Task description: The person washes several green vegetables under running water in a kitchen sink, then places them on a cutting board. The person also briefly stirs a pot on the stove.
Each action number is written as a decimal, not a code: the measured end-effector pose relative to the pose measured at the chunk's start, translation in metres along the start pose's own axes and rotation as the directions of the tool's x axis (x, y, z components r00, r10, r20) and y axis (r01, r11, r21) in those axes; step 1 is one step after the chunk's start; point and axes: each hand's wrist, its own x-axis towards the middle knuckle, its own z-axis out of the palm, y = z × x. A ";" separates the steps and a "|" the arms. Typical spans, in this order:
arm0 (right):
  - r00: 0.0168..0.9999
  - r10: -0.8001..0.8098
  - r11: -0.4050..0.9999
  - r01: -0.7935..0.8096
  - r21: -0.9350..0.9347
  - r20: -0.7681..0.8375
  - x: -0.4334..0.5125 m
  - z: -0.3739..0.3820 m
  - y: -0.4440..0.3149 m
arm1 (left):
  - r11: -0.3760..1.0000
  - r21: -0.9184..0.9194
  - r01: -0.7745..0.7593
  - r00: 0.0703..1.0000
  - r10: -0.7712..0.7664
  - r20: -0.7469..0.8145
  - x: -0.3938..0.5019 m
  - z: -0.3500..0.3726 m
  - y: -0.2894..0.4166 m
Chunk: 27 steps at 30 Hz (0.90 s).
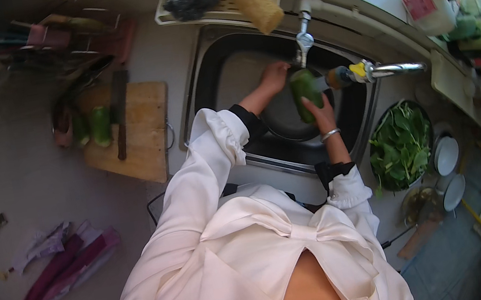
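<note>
A thick green gourd or cucumber [304, 87] is held upright in my right hand [323, 112], over the stainless steel sink [231, 68]. My right thumb lies along its lower side. Just above its top end is the spout of a chrome faucet [304, 39]. My left hand [275, 77] is over the sink to the left of the gourd, near the spout, with its fingers bent. Whether those fingers hold anything is not clear. Beneath the gourd, a round pan or basin [286, 125] sits in the sink, partly covered by my arms.
To the left, a wooden cutting board [148, 127] bears a kitchen knife [121, 122] and green vegetable pieces [100, 125]. Leafy greens [402, 146] fill a container at the right. A second tap [391, 70] reaches over the sink. A loofah [256, 4] rests on the back rack.
</note>
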 end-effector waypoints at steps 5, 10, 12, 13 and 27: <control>0.962 0.262 0.924 -0.271 0.270 0.070 0.012 -0.022 -0.007 | 0.532 -0.728 0.433 0.885 -0.095 0.456 -0.050 -0.043 0.009; 0.990 0.120 0.671 -0.024 -0.741 0.076 -0.004 -0.005 0.001 | 0.606 0.735 -0.304 0.935 0.041 0.353 -0.121 -0.052 0.007; 0.991 0.066 0.620 0.050 -0.783 0.116 -0.016 0.013 -0.003 | 0.747 0.621 -0.237 0.965 0.109 0.238 -0.128 -0.068 0.010; 0.986 -0.014 0.605 0.143 -0.784 0.169 -0.020 0.023 -0.008 | 0.769 0.598 -0.226 0.971 0.132 0.198 -0.133 -0.079 0.012; 0.946 -0.300 0.509 0.265 -0.819 0.120 -0.077 0.059 -0.029 | 0.760 0.648 -0.055 0.906 0.311 -0.288 -0.214 -0.242 -0.043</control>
